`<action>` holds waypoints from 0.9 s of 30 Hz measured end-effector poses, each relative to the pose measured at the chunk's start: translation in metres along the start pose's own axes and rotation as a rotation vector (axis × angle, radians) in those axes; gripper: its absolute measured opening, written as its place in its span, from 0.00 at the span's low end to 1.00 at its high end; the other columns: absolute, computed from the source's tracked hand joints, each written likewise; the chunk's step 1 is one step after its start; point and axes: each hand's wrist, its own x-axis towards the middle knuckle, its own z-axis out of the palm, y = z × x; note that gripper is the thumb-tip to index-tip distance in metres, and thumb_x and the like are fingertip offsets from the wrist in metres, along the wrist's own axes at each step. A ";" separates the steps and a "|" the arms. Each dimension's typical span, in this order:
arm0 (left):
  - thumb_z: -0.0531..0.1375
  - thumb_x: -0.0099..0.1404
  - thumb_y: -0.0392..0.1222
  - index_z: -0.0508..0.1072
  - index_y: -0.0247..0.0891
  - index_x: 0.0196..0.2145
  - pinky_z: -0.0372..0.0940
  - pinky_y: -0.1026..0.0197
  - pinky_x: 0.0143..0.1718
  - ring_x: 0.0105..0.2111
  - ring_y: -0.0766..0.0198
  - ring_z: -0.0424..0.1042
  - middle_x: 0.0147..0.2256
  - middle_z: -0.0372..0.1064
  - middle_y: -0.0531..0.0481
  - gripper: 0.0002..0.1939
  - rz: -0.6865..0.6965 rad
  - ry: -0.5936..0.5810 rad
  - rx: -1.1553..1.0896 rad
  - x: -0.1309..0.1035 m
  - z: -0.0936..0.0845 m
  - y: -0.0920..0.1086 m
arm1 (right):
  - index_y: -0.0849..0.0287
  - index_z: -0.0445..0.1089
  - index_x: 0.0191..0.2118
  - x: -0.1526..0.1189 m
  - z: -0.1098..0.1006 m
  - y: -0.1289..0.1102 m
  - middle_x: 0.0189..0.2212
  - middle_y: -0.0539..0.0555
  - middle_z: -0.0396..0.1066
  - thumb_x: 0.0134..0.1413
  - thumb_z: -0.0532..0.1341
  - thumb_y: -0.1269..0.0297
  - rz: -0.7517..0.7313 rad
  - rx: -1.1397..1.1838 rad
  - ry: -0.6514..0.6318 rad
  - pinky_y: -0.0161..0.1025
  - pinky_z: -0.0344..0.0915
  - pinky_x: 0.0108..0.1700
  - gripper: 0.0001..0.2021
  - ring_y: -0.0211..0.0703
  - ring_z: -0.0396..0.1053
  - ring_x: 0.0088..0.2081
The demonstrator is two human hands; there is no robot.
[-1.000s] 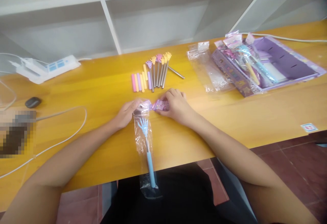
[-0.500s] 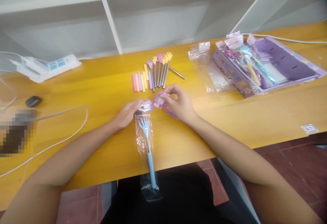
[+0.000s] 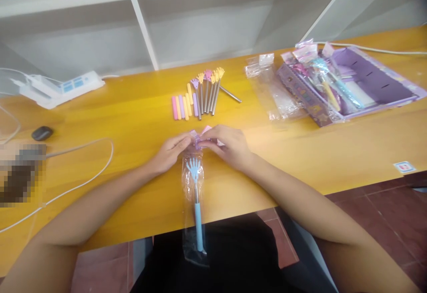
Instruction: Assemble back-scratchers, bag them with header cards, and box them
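My left hand (image 3: 171,151) pinches the top of a clear plastic bag (image 3: 187,186). Inside the bag lies a light blue back scratcher (image 3: 198,221), its hand-shaped head toward the top and its handle reaching past the table edge. My right hand (image 3: 230,145) is closed on a small purple and pink card (image 3: 207,131), partly hidden by the fingers, which touches the bag's top. Beyond my hands lie several metal rods with yellow, pink and purple hand-shaped heads (image 3: 213,79), beside several pink, yellow and purple handles (image 3: 182,107).
On the right a purple box (image 3: 362,72) holds bagged scratchers, with clear bags (image 3: 276,97) beside it. A white power strip (image 3: 66,89), a black mouse (image 3: 42,133) and a white cable (image 3: 96,181) lie on the left. A white shelf (image 3: 142,23) stands behind.
My right hand has moved left with the card, bringing it to the bag's top. The bag and blue scratcher have shifted slightly right.
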 end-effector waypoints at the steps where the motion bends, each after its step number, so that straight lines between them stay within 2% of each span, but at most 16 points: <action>1: 0.62 0.75 0.65 0.83 0.40 0.53 0.70 0.49 0.63 0.61 0.47 0.75 0.58 0.79 0.39 0.27 -0.001 -0.017 0.011 0.000 0.000 0.001 | 0.54 0.77 0.48 0.000 -0.001 0.001 0.40 0.51 0.82 0.72 0.68 0.64 -0.007 -0.019 -0.002 0.38 0.76 0.43 0.04 0.39 0.80 0.39; 5: 0.61 0.76 0.61 0.82 0.38 0.49 0.75 0.51 0.54 0.49 0.52 0.81 0.49 0.81 0.41 0.23 0.010 -0.121 0.005 0.001 -0.002 0.003 | 0.55 0.77 0.47 0.001 -0.003 0.001 0.40 0.51 0.82 0.73 0.67 0.62 0.029 -0.057 0.007 0.38 0.76 0.43 0.04 0.39 0.80 0.39; 9: 0.60 0.77 0.61 0.81 0.38 0.47 0.75 0.52 0.51 0.45 0.53 0.81 0.46 0.81 0.42 0.23 -0.011 -0.201 0.062 0.001 -0.004 0.003 | 0.55 0.76 0.49 0.003 -0.003 0.000 0.41 0.52 0.81 0.74 0.66 0.65 -0.005 -0.027 0.033 0.38 0.78 0.44 0.04 0.39 0.80 0.40; 12: 0.59 0.78 0.62 0.81 0.37 0.46 0.75 0.52 0.49 0.44 0.53 0.80 0.43 0.81 0.43 0.24 -0.004 -0.201 0.121 0.001 -0.004 0.004 | 0.54 0.76 0.54 0.003 -0.002 0.003 0.45 0.53 0.81 0.74 0.64 0.67 -0.076 -0.021 0.010 0.41 0.79 0.49 0.07 0.41 0.80 0.45; 15: 0.58 0.78 0.62 0.82 0.37 0.46 0.74 0.53 0.48 0.43 0.53 0.80 0.43 0.82 0.42 0.25 0.013 -0.194 0.149 0.002 -0.004 0.004 | 0.53 0.77 0.57 0.001 -0.002 0.006 0.48 0.54 0.81 0.75 0.64 0.67 -0.104 -0.043 -0.040 0.45 0.79 0.52 0.10 0.44 0.80 0.49; 20: 0.56 0.79 0.62 0.83 0.36 0.46 0.74 0.56 0.44 0.40 0.56 0.81 0.43 0.83 0.41 0.26 0.021 -0.209 0.139 0.002 -0.004 0.006 | 0.49 0.80 0.56 -0.001 -0.005 0.007 0.46 0.55 0.80 0.75 0.63 0.64 0.008 -0.131 -0.103 0.49 0.77 0.49 0.11 0.48 0.79 0.48; 27: 0.54 0.80 0.63 0.83 0.35 0.52 0.75 0.52 0.50 0.44 0.53 0.83 0.49 0.84 0.38 0.30 -0.024 -0.200 0.051 0.000 -0.004 0.002 | 0.53 0.76 0.61 0.003 -0.007 0.004 0.47 0.57 0.77 0.76 0.59 0.71 -0.063 0.010 -0.088 0.42 0.79 0.48 0.15 0.43 0.78 0.48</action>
